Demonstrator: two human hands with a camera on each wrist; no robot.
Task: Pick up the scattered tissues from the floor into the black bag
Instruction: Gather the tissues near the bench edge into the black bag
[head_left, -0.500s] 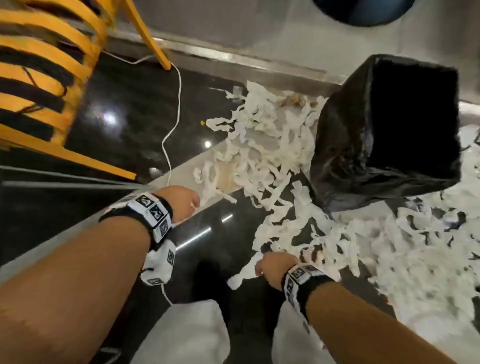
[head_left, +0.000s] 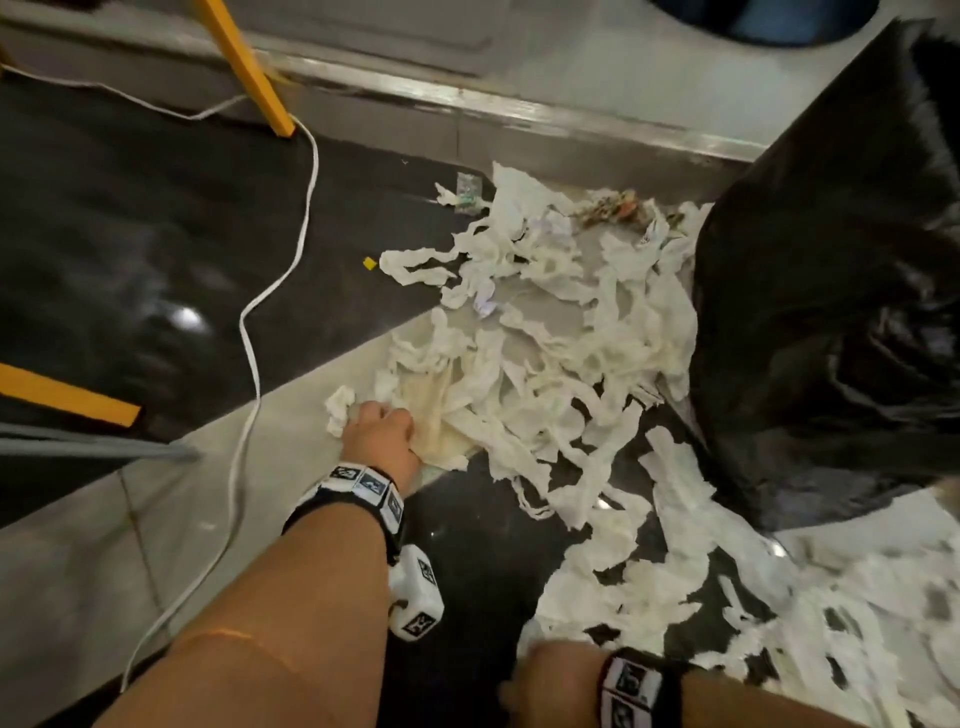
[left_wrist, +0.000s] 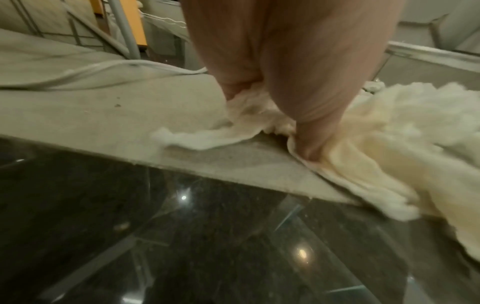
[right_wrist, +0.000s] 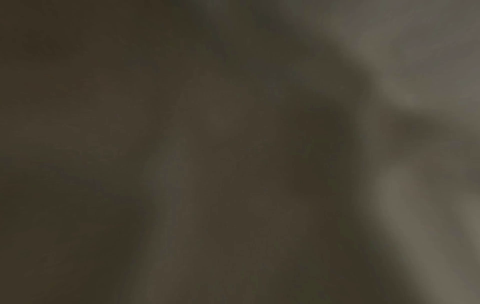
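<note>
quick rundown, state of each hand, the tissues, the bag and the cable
left hand: down on the pile's edge, fingers curled into a yellowed tissue
right hand: low by the tissues, grip hidden, its wrist view dark
tissues: scattered on the floor, torn and tangled
black bag: on the floor, crumpled, beside the pile
white cable: lying loose across the floor

Left hand (head_left: 382, 434) grips tissues (head_left: 545, 332) beside the black bag (head_left: 831, 291).

Right wrist view dark, blurred; right hand (head_left: 550, 680) grip hidden.
</note>
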